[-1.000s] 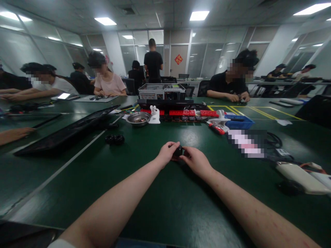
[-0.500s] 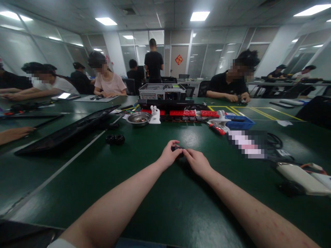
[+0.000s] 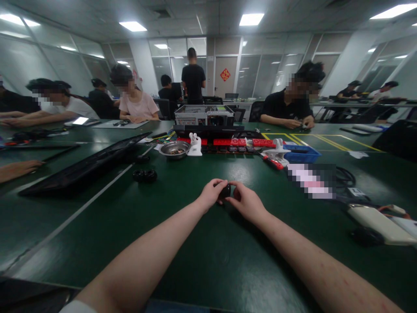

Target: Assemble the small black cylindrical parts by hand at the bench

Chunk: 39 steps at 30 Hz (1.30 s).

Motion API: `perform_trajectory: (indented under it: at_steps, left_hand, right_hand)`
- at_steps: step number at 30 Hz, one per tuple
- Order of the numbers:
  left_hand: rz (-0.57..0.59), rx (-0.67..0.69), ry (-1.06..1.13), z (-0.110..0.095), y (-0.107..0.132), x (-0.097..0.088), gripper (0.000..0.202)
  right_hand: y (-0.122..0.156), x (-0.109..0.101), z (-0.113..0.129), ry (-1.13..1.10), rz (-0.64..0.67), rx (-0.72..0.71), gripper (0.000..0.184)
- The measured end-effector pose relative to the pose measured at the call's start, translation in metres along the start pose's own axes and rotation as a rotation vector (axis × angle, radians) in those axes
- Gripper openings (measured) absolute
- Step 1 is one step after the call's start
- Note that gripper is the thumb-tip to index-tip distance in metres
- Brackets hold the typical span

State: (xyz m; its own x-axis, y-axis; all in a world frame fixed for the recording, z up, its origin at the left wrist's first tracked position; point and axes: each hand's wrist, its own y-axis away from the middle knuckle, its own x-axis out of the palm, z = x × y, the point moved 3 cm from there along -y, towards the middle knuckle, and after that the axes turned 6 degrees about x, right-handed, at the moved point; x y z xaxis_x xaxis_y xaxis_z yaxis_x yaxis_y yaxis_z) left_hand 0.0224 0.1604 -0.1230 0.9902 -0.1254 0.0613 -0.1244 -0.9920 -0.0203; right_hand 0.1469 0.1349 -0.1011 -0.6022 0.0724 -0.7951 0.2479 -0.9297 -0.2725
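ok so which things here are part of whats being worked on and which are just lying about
In use:
black part, held between left hand and right hand
perhaps the similar black pieces, untouched

Apparently lying about:
metal bowl
white figure
red-handled tool
blue tray

1. Left arm (image 3: 143, 250): forearm bare, slanting up and inward from the lower left.
2. Right arm (image 3: 309, 250): bare too, slanting up and inward from the lower right corner.
3. Left hand (image 3: 209, 194): reaching ahead, fingers (image 3: 220, 182) bent in a grip and turned toward the right hand (image 3: 249, 202).
4. Right hand: facing the left, thumb and index finger curved in a pinch.
5. Both hands: just beside each other, about level, fingertips close together.
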Motion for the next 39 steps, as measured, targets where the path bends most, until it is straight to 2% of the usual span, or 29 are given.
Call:
perform_trajectory:
  at_steps: [2,5,6,11,14,17,20,23,27,32,36,39]
  left_hand:
    - [-0.011,0.025,-0.022,0.000,0.000,-0.001,0.030]
    - [-0.039,0.026,-0.006,0.000,-0.001,-0.001,0.027]
    - [-0.045,0.024,0.005,0.000,-0.001,-0.001,0.026]
    - [-0.003,0.034,0.053,-0.003,0.003,-0.001,0.027]
    - [0.033,0.042,0.091,-0.005,0.004,-0.001,0.028]
    - [0.020,0.028,0.149,-0.004,0.003,-0.001,0.023]
    - [0.004,-0.017,0.138,-0.001,0.000,-0.002,0.027]
    - [0.038,-0.041,0.077,0.001,-0.002,-0.001,0.031]
    - [0.027,-0.021,0.040,0.002,-0.003,-0.002,0.029]
    - [0.001,-0.012,0.035,0.001,-0.001,-0.001,0.027]
    - [-0.001,0.016,0.028,-0.003,0.002,0.000,0.028]
    - [0.030,0.029,0.049,-0.005,0.004,0.001,0.030]
  right_hand:
    - [-0.002,0.000,-0.003,-0.028,0.017,0.056,0.045]
    - [-0.004,0.001,-0.009,-0.051,0.043,0.147,0.034]
    - [-0.004,0.001,-0.010,-0.047,0.055,0.160,0.035]
    - [-0.005,0.003,-0.008,-0.047,0.110,0.114,0.041]
    - [-0.006,0.005,-0.007,-0.049,0.099,0.084,0.035]
    - [-0.005,0.005,-0.006,-0.027,0.057,0.048,0.025]
    - [-0.004,0.003,-0.003,0.001,0.022,-0.003,0.034]
    - [-0.002,0.001,0.000,0.007,0.018,-0.031,0.038]
    - [-0.001,0.000,-0.001,-0.016,0.027,0.046,0.039]
    - [-0.004,-0.002,-0.010,-0.055,-0.037,0.195,0.037]
    - [-0.007,0.002,-0.013,-0.032,0.017,0.151,0.043]
    - [-0.007,0.005,-0.011,-0.044,0.045,0.098,0.040]
